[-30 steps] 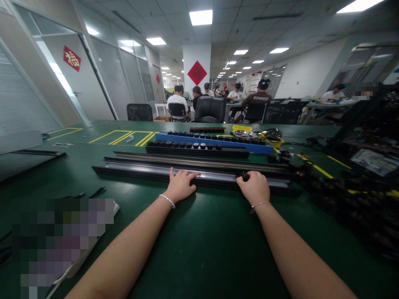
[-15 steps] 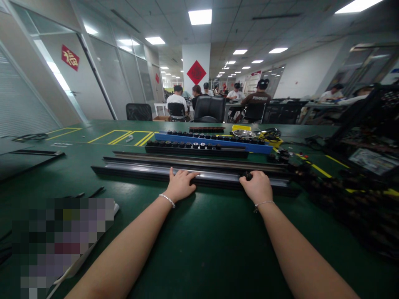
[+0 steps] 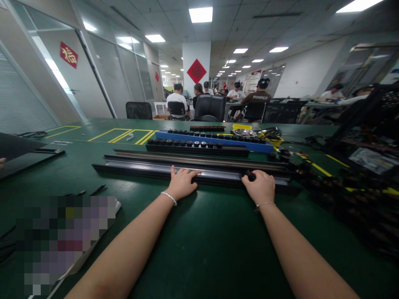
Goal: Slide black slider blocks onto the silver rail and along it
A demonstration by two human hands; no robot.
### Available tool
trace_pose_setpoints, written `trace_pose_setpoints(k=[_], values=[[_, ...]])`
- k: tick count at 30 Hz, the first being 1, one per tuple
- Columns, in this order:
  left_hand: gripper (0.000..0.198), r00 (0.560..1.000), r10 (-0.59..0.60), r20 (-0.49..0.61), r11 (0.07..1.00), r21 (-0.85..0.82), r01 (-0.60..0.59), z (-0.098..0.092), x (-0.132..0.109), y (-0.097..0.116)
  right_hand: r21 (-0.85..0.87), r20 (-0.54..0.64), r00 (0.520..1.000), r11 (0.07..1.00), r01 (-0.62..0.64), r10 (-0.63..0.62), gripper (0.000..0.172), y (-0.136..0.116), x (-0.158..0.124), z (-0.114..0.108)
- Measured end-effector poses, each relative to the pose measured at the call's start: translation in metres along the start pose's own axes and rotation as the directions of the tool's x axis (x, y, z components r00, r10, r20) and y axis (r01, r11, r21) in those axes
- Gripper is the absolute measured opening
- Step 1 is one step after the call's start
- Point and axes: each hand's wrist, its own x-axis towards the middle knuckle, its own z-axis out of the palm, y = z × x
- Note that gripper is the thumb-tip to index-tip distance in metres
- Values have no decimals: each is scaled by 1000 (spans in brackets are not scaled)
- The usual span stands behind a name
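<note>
A long black track rail (image 3: 137,170) with a shiny inner channel lies crosswise in front of me. My left hand (image 3: 181,182) rests on its near edge, fingers spread over the channel and holding nothing. Farther right along the same rail, my right hand (image 3: 260,185) is closed around a small black part (image 3: 251,176) at the channel; most of that part is hidden by the fingers. Just behind lies a second long rail (image 3: 199,159). Beyond it, a shorter black rail (image 3: 233,151) carries a row of small black round pieces (image 3: 174,143), a few with silver tops.
Farther back lie a blue rail (image 3: 258,147) with more black pieces, a metal dish (image 3: 245,133) and a yellow tray (image 3: 241,127). A dark heap of parts (image 3: 339,199) covers the right side. At left are a blurred-out packet (image 3: 71,236) and another person's fingers (image 3: 2,162).
My right hand has shifted slightly right along the rail with the small black part. My left hand has barely moved. Another person's fingers and a dark panel have come in at the left edge.
</note>
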Motion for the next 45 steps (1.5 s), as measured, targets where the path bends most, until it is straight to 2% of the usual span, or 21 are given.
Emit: trace_pose_setpoints(k=[6,14,23,31,38,45], values=[[51,1000,14,-22,1000,6,-14,3,1,-2,-10,22,1000,1000,-8,9,22,5,3,-2],[51,1000,19,-18,1000,-2,-19,2,1,-3,-65,-1,999,997,-34,34,30,13,3,-5],[50,1000,5,2,1000,-5,-5,-1,0,-1,-51,16,1000,999,-17,17,24,10,5,-8],[51,1000,6,-4,1000,-3,-6,0,0,-1,-113,25,995,989,-96,99,32,17,5,-11],[50,1000,11,-12,1000,6,-11,1,0,-1,-156,-26,983,971,-182,180,38,24,4,-13],[50,1000,1,0,1000,5,-1,-1,0,0,-149,-35,981,969,-196,193,39,28,5,-14]])
